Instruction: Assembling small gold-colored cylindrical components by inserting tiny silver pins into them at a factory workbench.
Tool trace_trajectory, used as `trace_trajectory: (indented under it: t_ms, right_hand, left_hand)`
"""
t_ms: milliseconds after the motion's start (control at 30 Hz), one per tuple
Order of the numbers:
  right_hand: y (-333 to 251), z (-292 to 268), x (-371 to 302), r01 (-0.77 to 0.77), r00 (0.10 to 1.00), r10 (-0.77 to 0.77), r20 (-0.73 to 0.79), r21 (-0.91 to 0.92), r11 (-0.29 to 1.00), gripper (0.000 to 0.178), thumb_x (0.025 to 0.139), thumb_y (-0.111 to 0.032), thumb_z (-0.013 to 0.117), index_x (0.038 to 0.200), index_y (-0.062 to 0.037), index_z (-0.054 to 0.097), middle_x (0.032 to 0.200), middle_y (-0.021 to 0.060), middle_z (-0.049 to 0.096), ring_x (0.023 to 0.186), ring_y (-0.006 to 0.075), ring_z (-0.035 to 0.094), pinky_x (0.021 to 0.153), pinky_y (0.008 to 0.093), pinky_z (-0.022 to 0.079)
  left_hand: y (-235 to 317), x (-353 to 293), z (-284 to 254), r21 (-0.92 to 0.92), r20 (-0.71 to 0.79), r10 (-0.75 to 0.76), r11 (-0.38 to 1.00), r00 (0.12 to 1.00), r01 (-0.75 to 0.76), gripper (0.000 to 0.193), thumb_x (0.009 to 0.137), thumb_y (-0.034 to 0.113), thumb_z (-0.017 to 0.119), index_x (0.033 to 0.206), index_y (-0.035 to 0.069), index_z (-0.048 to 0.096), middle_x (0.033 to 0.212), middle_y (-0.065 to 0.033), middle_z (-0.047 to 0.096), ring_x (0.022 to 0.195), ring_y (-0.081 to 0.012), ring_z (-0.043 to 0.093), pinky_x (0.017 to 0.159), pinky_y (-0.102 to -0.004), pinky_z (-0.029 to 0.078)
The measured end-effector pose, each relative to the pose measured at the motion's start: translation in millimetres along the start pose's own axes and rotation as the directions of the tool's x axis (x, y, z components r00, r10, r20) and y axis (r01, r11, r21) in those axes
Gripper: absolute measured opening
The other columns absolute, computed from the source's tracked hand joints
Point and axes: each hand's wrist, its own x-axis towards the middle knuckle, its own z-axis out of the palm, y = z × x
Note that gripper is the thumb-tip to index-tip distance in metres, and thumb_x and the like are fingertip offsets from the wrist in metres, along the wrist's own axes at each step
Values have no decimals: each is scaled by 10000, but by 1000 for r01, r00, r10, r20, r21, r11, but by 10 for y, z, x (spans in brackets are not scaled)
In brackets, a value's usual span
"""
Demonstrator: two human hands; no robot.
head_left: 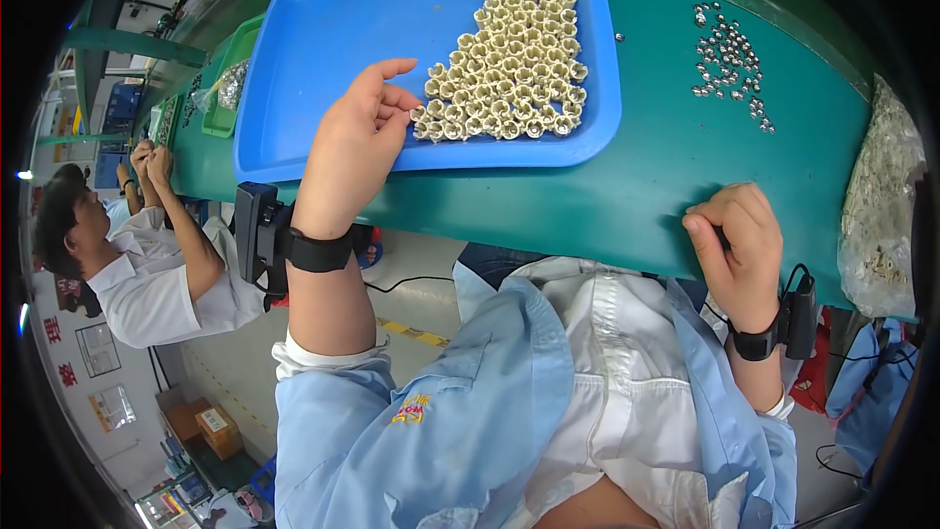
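Observation:
In the blue tray stand many small cream cup-shaped parts with scalloped rims, packed side by side toward the right. Some along the near rows have shiny metal inside. My left hand reaches over the tray's near side. Its thumb and a finger close on one cream part at the cluster's near left corner, while the index finger stretches out above. Close to the bench's near edge rests my right hand, fingers curled toward the thumb. Whatever it may hold is hidden.
Loose shiny metal balls or beads lie scattered on the green bench top at the right. A clear plastic bag of cream parts stands at the far right. Leftward, a green tray holds a bag, and a co-worker sits beyond.

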Motion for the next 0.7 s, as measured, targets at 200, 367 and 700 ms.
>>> trace_trajectory:
  t_ms: [200,367,700]
  right_hand:
    - [-4,27,19,7,999,-7,-39,1,1000,90,686,-47,656,686,-25,568,656,71,522,611,230,477,552,313,371]
    - [-17,2,1,-3,1000,3,-14,-2,1000,75,700,-15,630,703,-14,555,686,84,532,631,234,489,564,307,379]
    - [44,-108,-69,-94,975,90,-203,-10,996,100,716,19,579,808,-18,587,723,96,558,647,252,518,582,320,409]
  left_hand:
    - [-2,-19,-12,31,-35,-6,999,999,8,352,790,-44,467,1130,39,498,866,-67,581,743,-122,547,665,-238,456]
    - [160,-94,33,63,-253,104,994,962,-91,331,787,-44,480,1108,26,512,868,-80,578,759,-126,544,666,-240,451]
    - [882,-473,1111,-300,15,611,758,792,-579,191,761,-50,523,930,22,577,929,-119,556,833,-247,546,725,-309,430]
